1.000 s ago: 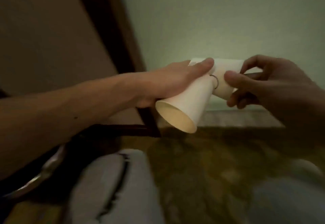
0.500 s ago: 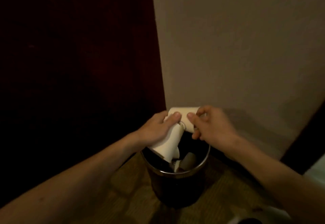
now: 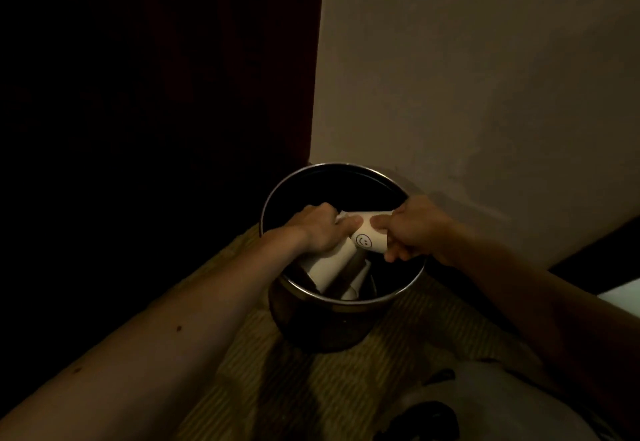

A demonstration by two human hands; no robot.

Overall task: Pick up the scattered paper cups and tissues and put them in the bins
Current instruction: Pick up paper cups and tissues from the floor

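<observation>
both hands are over the open mouth of a round dark bin [image 3: 322, 326] with a shiny metal rim, which stands on a ribbed, patterned carpet [image 3: 311, 388] in the corner where a pale wall [image 3: 485, 94] meets a dark panel [image 3: 156, 94].

the left hand [image 3: 317, 229] is curled around a plain paper cup [image 3: 327, 267], which is tilted with its wide mouth pointing down into the bin. the right hand [image 3: 412, 229] pinches a smiley paper cup [image 3: 369, 238], thumb on top and fingers beneath, so that it lies sideways above the bin with its printed face turned to the camera. the two cups touch where the hands meet.

lower inside the bin lies a white paper piece [image 3: 356, 284]; i cannot tell if it is a cup or a tissue.
</observation>
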